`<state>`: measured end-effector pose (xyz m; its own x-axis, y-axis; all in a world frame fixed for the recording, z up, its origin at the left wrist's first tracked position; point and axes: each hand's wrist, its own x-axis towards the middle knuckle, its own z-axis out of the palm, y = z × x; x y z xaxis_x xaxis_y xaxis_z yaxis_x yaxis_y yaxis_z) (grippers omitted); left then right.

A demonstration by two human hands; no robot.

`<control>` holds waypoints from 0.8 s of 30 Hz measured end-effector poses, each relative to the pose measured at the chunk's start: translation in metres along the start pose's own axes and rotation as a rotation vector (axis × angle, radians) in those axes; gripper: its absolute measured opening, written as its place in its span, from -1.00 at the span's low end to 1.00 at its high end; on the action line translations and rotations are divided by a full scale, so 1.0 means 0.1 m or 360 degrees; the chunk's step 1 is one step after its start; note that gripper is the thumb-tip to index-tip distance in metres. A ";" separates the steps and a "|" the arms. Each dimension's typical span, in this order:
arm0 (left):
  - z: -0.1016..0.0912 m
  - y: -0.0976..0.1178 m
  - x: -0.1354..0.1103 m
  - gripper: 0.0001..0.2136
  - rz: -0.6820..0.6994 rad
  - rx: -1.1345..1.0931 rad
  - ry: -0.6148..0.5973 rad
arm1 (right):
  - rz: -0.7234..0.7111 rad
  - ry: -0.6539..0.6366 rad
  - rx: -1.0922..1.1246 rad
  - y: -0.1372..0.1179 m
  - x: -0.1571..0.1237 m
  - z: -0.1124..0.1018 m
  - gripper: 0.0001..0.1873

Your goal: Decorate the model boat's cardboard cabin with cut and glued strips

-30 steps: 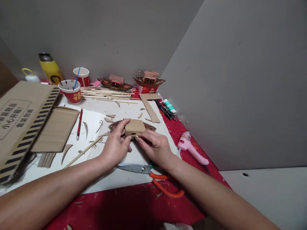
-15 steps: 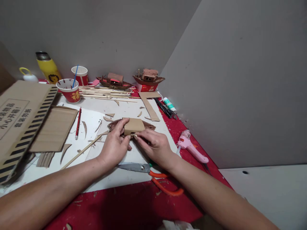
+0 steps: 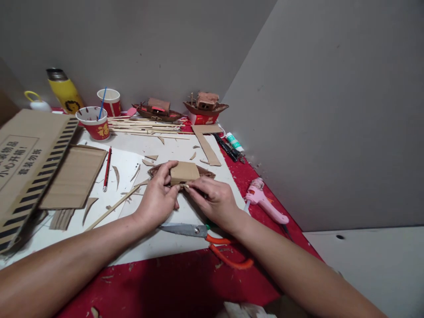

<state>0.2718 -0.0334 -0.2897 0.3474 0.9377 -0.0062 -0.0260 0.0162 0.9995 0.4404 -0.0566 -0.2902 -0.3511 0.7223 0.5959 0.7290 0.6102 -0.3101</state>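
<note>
A small cardboard model boat point(image 3: 206, 172) with a curved tan cardboard roof point(image 3: 184, 171) rests on the white board in front of me. My left hand point(image 3: 159, 194) grips its left part, index finger against the roof's left edge and thumb at the near side. With thumb and index finger pinched, my right hand point(image 3: 215, 198) presses at the near side just under the roof. A tiny pale piece shows at those fingertips, too small to name. Orange-handled scissors point(image 3: 188, 230) lie open just below my hands.
A pink glue gun point(image 3: 265, 201) lies at right on the red cloth. At left are a printed cardboard box point(image 3: 36, 154), a cardboard sheet point(image 3: 77, 176) and a red pencil point(image 3: 107, 170). Paper cups point(image 3: 97, 128), wooden sticks point(image 3: 149, 126) and two finished-looking boats point(image 3: 207, 106) stand behind.
The view has shifted very slightly. Both hands keep almost the same place on the boat, and the left fingers have moved only a little.
</note>
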 end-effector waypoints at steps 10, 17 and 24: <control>-0.02 -0.01 -0.01 -0.47 0.0058 0.0155 -0.0017 | 0.0070 -0.0022 0.0078 0.01 -0.01 0.00 -0.86; -0.02 -0.02 0.01 -0.46 0.0044 0.0176 -0.0025 | 0.0318 0.0003 0.0342 -0.01 0.00 -0.02 -0.90; -0.02 -0.02 0.00 -0.47 0.0046 0.0160 -0.0007 | 0.0880 -0.0016 0.0786 -0.06 0.07 -0.16 -0.81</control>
<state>0.2700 -0.0324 -0.2920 0.3519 0.9357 0.0228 0.0582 -0.0462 0.9972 0.4431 -0.0605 -0.2725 -0.0161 0.9681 0.2501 0.4526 0.2301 -0.8615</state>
